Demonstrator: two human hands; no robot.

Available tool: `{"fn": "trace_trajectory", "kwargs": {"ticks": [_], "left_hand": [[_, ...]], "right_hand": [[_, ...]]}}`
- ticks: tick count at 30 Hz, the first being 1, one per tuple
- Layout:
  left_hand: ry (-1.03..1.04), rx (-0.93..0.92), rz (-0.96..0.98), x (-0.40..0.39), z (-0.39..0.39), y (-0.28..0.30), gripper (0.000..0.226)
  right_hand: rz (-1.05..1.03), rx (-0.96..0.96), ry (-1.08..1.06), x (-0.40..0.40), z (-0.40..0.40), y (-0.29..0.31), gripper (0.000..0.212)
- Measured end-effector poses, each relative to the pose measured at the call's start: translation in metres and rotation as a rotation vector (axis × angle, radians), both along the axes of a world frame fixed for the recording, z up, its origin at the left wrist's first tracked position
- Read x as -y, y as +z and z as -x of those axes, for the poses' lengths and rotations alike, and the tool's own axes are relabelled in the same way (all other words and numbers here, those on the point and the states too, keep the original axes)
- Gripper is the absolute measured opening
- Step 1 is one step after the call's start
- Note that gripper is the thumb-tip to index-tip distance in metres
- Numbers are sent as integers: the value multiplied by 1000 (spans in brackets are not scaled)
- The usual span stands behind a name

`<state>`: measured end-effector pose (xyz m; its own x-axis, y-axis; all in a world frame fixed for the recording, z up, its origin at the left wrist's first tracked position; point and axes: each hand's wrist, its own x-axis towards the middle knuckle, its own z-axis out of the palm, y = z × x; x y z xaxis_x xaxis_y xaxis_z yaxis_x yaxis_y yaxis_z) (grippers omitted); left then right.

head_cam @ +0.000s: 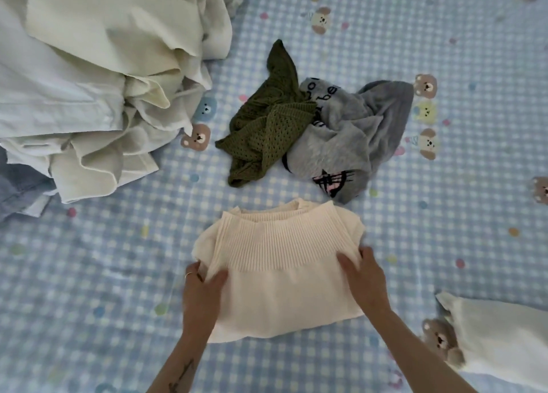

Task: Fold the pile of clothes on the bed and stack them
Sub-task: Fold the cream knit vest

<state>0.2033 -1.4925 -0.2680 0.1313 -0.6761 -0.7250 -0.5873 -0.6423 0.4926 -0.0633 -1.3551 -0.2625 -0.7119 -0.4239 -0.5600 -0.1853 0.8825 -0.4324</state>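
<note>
Cream ribbed knit top lies flat on the bed near the person, ribbed band folded over its upper half, plain lower part toward the person. Left hand is at the top's left edge, thumb over the fabric and fingers curled under a fold, so it pinches the cloth; a thin ring shows on one finger. Right hand is at the right edge of the ribbed band, fingers curled round the cloth edge, thumb lying on top; grip looks narrow, holding fabric only. Both forearms come in from the bottom, a dark mark on the left one. Just beyond the top, apart from it, an olive green open-knit garment lies crumpled, touching and partly overlapping a grey garment with dark lettering and a black and pink print near its lower edge. Far left, a big heap of cream and white bedding or clothes, unfolded, with a bit of blue cloth under its near left corner. Lower right, a white garment lies flat, well apart from the top. All on a blue and white checked sheet printed with bears and coloured dots.
</note>
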Motion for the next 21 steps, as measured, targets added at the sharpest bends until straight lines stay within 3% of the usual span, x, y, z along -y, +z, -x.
{"fn": "trace_trajectory", "kwargs": {"ticks": [3,8,12,16,21], "left_hand": [[-82,20,115,-4,12,20,44],[-237,-48,209,-39,71,73,39],[-354,-185,129,-108,160,104,44],[-378,-317,20,-182,250,109,40],[-510,-203,32,-240,312,84,51]], "right_hand": [[99,27,-32,-3,7,17,26],[168,-53,-97,-63,49,78,20],[79,-180,-177,-163,121,130,16],[-52,-289,-276,-263,197,147,12],[-217,-319,-248,-334,261,117,21]]}}
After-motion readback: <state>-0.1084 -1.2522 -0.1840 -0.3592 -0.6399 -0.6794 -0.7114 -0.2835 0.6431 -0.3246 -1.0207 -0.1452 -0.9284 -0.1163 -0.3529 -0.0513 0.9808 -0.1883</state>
